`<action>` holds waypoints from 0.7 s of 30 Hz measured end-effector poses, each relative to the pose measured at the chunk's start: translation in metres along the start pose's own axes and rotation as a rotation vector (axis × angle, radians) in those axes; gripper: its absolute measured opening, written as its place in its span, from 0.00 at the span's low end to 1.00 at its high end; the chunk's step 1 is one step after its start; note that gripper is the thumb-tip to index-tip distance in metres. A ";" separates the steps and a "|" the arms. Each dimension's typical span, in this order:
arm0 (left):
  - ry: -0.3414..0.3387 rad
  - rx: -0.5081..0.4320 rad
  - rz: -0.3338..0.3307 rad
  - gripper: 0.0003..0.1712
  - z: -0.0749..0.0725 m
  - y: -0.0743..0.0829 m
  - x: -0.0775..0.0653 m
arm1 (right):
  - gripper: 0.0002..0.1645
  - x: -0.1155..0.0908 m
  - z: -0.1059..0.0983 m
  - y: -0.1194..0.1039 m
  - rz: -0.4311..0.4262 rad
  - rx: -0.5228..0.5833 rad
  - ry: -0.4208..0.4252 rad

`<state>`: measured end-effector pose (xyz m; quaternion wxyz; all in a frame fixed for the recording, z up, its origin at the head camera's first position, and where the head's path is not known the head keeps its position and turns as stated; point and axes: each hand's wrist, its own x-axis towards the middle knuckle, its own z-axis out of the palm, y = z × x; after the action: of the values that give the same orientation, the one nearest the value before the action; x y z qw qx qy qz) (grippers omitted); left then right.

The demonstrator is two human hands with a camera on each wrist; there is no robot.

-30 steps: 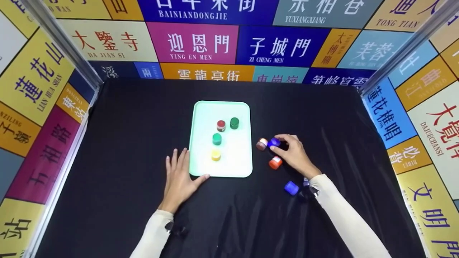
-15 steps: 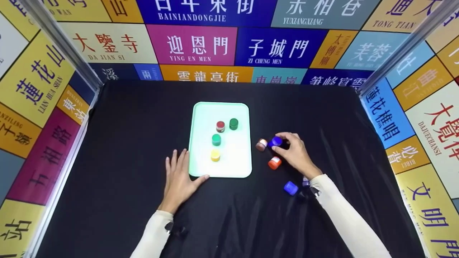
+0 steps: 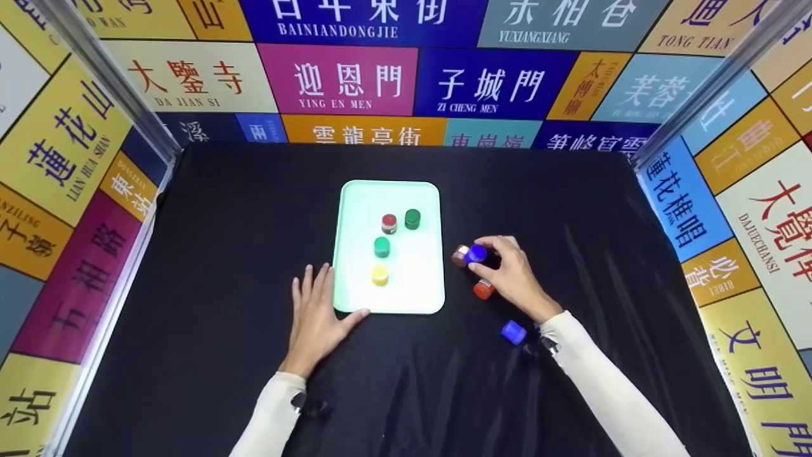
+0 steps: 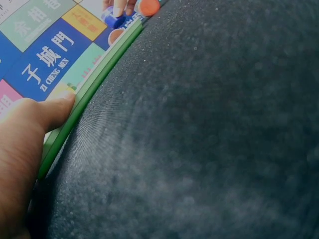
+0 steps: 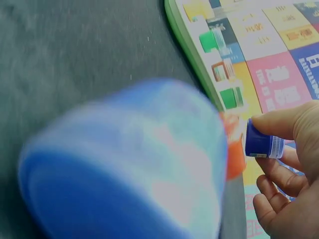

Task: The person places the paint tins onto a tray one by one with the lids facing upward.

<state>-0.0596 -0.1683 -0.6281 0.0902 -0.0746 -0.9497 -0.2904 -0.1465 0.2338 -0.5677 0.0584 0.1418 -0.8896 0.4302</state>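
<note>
My right hand (image 3: 512, 273) pinches a small blue paint jar (image 3: 476, 254) between thumb and fingers, right of the pale green tray (image 3: 412, 298). In the right wrist view this blue jar (image 5: 263, 141) shows its label near the lid. A brown jar (image 3: 460, 256) is close beside it; whether they touch I cannot tell. An orange-red jar (image 3: 483, 289) lies just below my right hand, partly covered. My left hand (image 3: 315, 327) rests at the tray's near left corner, fingers spread along its side and thumb against the front edge.
Red (image 3: 389, 223), dark green (image 3: 412, 219), light green (image 3: 381, 247) and yellow (image 3: 380, 275) jars stand on the tray. Another blue jar (image 3: 513, 332) lies near my right wrist and looms blurred in the right wrist view. Printed panels (image 3: 349, 79) wall the black cloth (image 3: 241, 209).
My right hand has moved a little left toward the tray with the blue jar, now overlapping the brown one. A purple jar by the right cuff is now hidden. My left hand stays put.
</note>
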 end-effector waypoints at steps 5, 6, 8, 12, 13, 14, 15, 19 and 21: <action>0.005 -0.002 0.003 0.67 0.000 0.000 0.000 | 0.25 0.001 0.007 -0.008 -0.067 -0.017 -0.036; 0.004 -0.002 0.003 0.67 0.001 -0.001 0.000 | 0.25 0.001 0.009 -0.009 -0.081 -0.019 -0.041; 0.002 -0.003 0.002 0.67 0.000 -0.001 0.000 | 0.24 0.004 0.012 -0.011 -0.106 -0.027 -0.050; -0.002 -0.005 0.002 0.67 0.001 -0.001 0.000 | 0.26 0.010 0.018 -0.016 -0.129 -0.042 -0.061; -0.003 -0.006 0.003 0.67 0.001 -0.001 0.000 | 0.26 0.012 0.019 -0.017 -0.134 -0.046 -0.062; -0.004 -0.008 0.003 0.67 0.001 -0.001 0.000 | 0.26 0.015 0.021 -0.018 -0.138 -0.046 -0.062; -0.004 -0.009 0.003 0.67 0.001 0.000 0.000 | 0.27 0.017 0.022 -0.020 -0.143 -0.045 -0.061; 0.002 -0.013 0.003 0.67 0.001 0.000 0.000 | 0.26 0.027 0.030 -0.022 -0.153 -0.054 -0.047; 0.002 -0.013 0.003 0.67 0.002 0.000 0.000 | 0.25 0.032 0.034 -0.023 -0.155 -0.065 -0.040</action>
<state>-0.0596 -0.1672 -0.6294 0.0913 -0.0765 -0.9476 -0.2963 -0.1691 0.1868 -0.5643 0.0785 0.2169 -0.8904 0.3925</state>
